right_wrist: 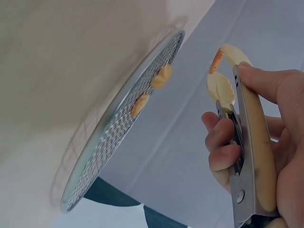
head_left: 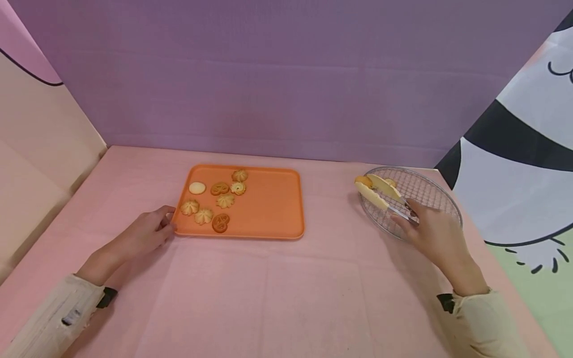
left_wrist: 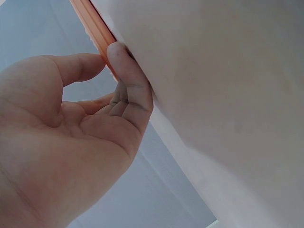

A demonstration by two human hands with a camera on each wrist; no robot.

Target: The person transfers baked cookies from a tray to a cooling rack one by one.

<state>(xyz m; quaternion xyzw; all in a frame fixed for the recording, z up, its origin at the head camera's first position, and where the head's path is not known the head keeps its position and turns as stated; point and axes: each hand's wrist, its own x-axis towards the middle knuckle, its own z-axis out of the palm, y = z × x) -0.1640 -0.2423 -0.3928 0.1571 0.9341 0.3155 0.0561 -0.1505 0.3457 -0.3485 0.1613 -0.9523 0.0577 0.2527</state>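
An orange tray [head_left: 268, 204] lies on the pink table with several cookies on its left half, among them pretzel-shaped ones [head_left: 220, 188] and ridged swirls [head_left: 225, 201]. At its left edge, my left hand [head_left: 145, 231] pinches the rim between thumb and fingers; the left wrist view shows the tray edge [left_wrist: 97, 35] at the fingertips. My right hand [head_left: 436, 233] grips metal tongs [right_wrist: 254, 142] with cream-coloured tips. Between those tips is a golden-brown cookie [right_wrist: 216, 61], mostly hidden, above the round wire rack [head_left: 429, 199]. Two cookies [right_wrist: 161, 76] rest on the rack.
A purple backdrop [head_left: 286, 89] rises behind the table [head_left: 268, 293]. To the right hangs a panel with a black-and-white cartoon figure [head_left: 515, 154], and a pale panel [head_left: 40, 144] stands on the left. Bare pink cloth separates tray and rack.
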